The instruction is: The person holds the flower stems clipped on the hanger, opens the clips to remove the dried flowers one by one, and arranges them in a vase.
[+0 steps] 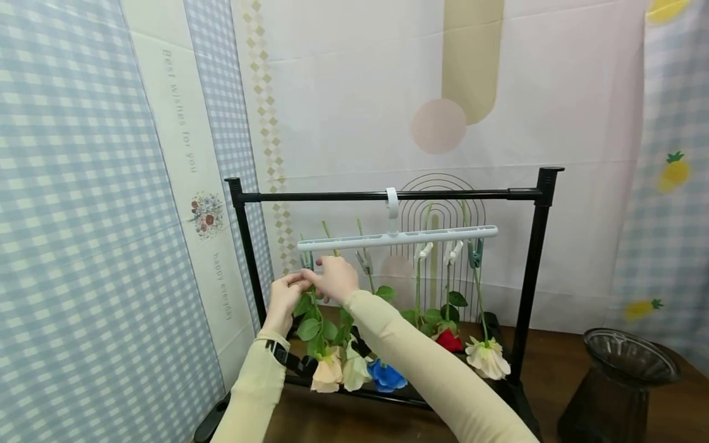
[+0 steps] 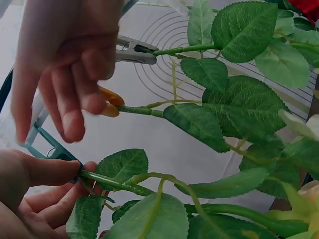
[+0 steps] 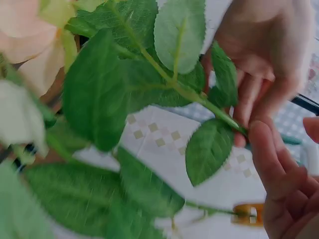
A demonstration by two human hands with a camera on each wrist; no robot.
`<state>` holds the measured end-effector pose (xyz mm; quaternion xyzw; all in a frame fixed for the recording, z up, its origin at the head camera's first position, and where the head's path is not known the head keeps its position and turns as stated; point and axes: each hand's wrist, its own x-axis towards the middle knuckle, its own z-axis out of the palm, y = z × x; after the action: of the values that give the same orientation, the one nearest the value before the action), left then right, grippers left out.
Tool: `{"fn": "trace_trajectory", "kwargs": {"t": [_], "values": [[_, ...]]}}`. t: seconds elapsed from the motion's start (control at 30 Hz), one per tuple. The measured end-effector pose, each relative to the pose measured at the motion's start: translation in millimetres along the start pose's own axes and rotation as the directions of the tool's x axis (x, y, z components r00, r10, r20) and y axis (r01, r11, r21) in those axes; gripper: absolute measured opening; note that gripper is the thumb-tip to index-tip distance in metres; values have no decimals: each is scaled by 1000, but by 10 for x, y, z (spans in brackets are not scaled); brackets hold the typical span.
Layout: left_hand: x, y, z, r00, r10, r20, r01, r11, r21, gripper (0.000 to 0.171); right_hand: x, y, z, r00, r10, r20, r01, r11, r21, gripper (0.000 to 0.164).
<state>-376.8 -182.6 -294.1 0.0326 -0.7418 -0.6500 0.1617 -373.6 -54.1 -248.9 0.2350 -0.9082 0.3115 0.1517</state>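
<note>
Bare left hand (image 1: 282, 299), bare right hand (image 1: 336, 280). Pale-yellow long sleeves (image 1: 423, 366), plain, slightly wrinkled. Black strap (image 1: 279, 352) over left cuff (image 1: 272, 338), small black module (image 1: 306, 367) on it, probably wrist cam.

A blue rose (image 1: 386, 376), red rose (image 1: 448, 341) and peach rose (image 1: 327, 372); green leaves (image 2: 244, 32), orange clip (image 2: 112, 97), pale blue hanger (image 1: 362, 242), black rack (image 1: 332, 197), blue-and-white gingham cloth (image 1: 83, 184).
</note>
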Motion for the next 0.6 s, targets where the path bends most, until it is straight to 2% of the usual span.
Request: {"fn": "trace_trajectory", "kwargs": {"t": [0.1, 0.23, 0.3, 0.6], "values": [[-14, 9, 39, 1000, 22, -17, -21, 999, 45, 33, 64, -39, 73, 995, -10, -101, 3, 997, -72, 42], [-46, 37, 17, 999, 45, -10, -44, 996, 82, 35, 129, -112, 136, 971, -36, -236, -13, 979, -203, 54], [-52, 57, 4, 999, 51, -2, -51, 995, 81, 35, 145, -132, 138, 961, -37, -274, -29, 972, -235, 56], [-63, 45, -40, 999, 21, 28, -24, 994, 110, 38, 142, -122, 133, 965, -18, -262, -22, 989, -147, 53]]}}
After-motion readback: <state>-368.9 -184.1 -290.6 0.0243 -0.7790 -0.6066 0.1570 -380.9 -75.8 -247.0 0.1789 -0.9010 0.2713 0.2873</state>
